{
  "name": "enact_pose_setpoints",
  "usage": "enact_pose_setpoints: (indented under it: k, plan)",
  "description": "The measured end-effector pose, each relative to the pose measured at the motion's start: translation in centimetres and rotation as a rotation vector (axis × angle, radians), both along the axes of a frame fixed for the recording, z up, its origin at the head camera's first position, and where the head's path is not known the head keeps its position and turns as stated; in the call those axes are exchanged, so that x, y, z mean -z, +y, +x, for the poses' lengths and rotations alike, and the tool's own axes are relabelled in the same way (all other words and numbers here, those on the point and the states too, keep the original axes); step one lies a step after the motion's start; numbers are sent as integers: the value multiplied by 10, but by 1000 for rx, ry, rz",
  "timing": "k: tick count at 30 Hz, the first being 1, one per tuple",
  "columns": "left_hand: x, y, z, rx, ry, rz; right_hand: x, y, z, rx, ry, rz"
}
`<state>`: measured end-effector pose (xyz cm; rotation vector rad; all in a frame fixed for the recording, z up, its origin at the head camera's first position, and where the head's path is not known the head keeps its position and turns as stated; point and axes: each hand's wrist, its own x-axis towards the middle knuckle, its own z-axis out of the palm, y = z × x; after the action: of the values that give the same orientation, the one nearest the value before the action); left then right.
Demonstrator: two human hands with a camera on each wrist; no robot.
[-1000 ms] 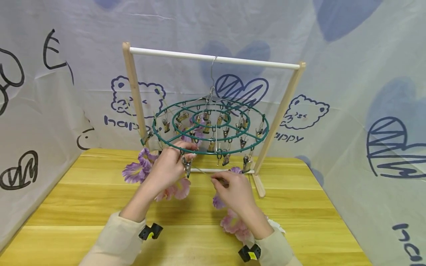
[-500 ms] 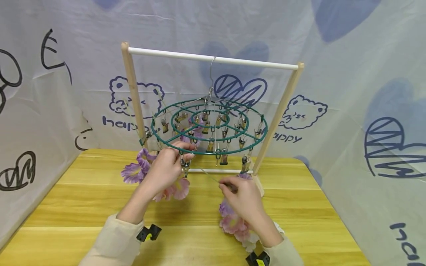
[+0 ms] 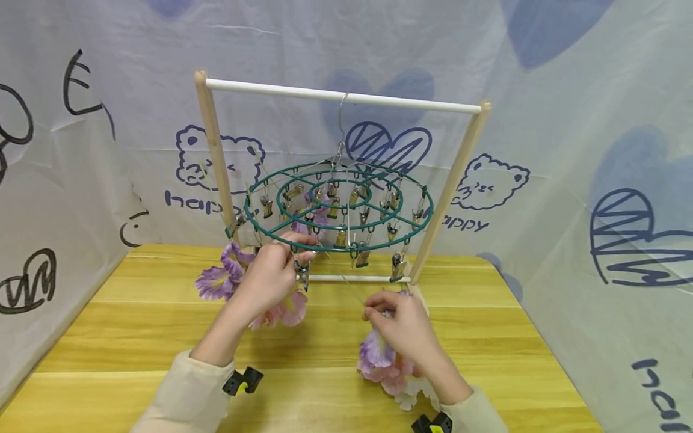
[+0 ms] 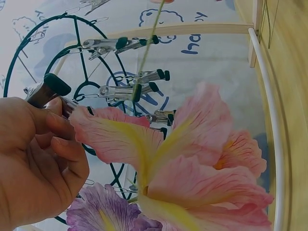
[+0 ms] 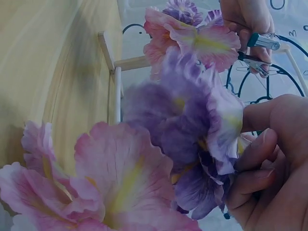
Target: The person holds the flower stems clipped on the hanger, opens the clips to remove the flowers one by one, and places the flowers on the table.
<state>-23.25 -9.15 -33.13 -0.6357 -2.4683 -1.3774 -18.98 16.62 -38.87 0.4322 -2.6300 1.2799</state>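
A round green clip hanger (image 3: pixel 271 231) carries several metal clips. At its front-left rim, my left hand (image 3: pixel 273 264) reaches up with its fingers curled around a clip, mostly hidden by the fingers. A metal clip (image 4: pixel 48 89) with green tips hangs right against this hand in the left wrist view. My right hand (image 3: pixel 403 328), lower and to the right, pinches the thin stem (image 3: pixel 354 291) of a purple artificial flower (image 5: pixel 178 110). The stem points up and left toward the hanger. A pink flower (image 5: pixel 125 178) shows beside the purple one in the right wrist view.
The hanger hooks over the white bar (image 3: pixel 303 91) of a wooden stand (image 3: pixel 452 186). Purple (image 3: pixel 219 276) and pink (image 3: pixel 284 310) flowers hang at the hanger's left side. A white flower (image 3: pixel 414 391) is near my right wrist, above the wooden table (image 3: pixel 303 379).
My right hand has moved right and down, away from the left hand, with the flower stem in its fingers. The left hand stays at the hanger's rim.
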Motion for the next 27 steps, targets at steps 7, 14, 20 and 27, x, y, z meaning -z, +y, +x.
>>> enact_pose_setpoints:
  k: [7,14,20,27]
  plan:
    - [2,0,-1,8,3,3,4,3,-6,-21,-157,-74]
    - [2,1,2,10,-31,-4,9,10,-18,-76,-363,-245]
    - [1,1,3,26,-57,5,19,10,-23,-101,-478,-337]
    - [0,1,3,35,-68,5,30,4,-23,-22,-553,-340]
